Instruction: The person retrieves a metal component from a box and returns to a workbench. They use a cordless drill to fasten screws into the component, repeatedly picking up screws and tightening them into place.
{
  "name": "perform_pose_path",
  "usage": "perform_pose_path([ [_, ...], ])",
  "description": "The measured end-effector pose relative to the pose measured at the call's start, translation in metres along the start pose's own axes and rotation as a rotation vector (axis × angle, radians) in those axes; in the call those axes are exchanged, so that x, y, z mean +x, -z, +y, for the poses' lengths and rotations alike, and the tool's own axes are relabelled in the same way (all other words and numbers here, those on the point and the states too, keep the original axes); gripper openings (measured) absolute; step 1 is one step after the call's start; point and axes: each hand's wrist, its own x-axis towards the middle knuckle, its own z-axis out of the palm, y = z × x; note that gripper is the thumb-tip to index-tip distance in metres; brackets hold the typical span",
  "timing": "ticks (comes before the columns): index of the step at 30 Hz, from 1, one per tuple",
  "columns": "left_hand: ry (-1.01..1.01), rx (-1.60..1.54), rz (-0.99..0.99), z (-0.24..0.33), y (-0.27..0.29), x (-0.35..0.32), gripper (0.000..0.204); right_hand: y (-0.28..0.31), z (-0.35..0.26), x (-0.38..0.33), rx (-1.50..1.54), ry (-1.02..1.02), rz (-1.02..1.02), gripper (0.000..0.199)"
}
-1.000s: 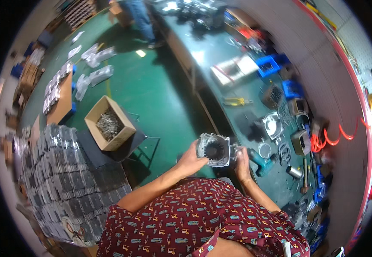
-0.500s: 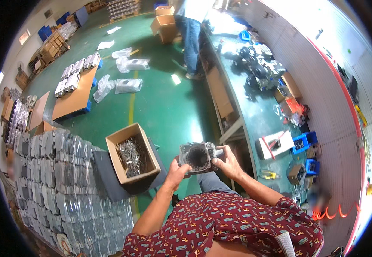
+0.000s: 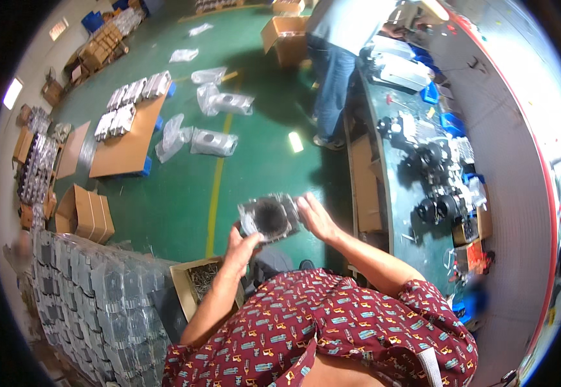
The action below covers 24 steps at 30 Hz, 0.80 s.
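Observation:
Above the green floor I hold a grey cast-metal housing (image 3: pixel 249 218) with a wide round bore facing up. My left hand (image 3: pixel 240 250) is closed on its lower left corner, the thumb lying over the top edge and the other fingers hidden beneath. At the right side of the casting, my right hand (image 3: pixel 318 220) grips its edge with the fingertips near the upper right corner. Under my left forearm, partly covered by it, stands an open cardboard box (image 3: pixel 185 289) holding many small thin metal pieces.
Plastic-wrapped grey housings (image 3: pixel 109 290) are stacked at the lower left. A long workbench (image 3: pixel 404 248) with dark assemblies runs along the right. Another person (image 3: pixel 335 71) stands at its far end. Bagged parts (image 3: pixel 214 142) lie on the floor ahead, beside a cardboard-topped pallet (image 3: pixel 140 138) with silvery castings.
The view has shifted forward, so the box of metal pieces now sits closer to me, behind my left forearm. The housing has moved left in view; my right hand's fingers are straighter along its edge.

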Motion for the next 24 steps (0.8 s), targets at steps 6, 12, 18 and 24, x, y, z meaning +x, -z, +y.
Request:
perform_pose_path([
  [6, -0.186, 0.038, 0.059, 0.106, 0.009, 0.159, 0.064, 0.027, -0.043, 0.190, -0.107, 0.158, 0.081, 0.037],
  [12, -0.249, 0.048, -0.075, 0.201, 0.022, 0.332, 0.075, 0.060, -0.077, 0.360, -0.106, 0.247, 0.216, 0.035],
  [18, -0.359, 0.187, -0.122, 0.304, 0.017, 0.483, 0.078, 0.108, -0.116, 0.512, 0.005, 0.101, 0.279, 0.034],
  [24, -0.486, 0.405, -0.033, 0.386, 0.005, 0.646, 0.081, 0.165, -0.141, 0.686, 0.071, 0.115, 0.259, 0.031],
])
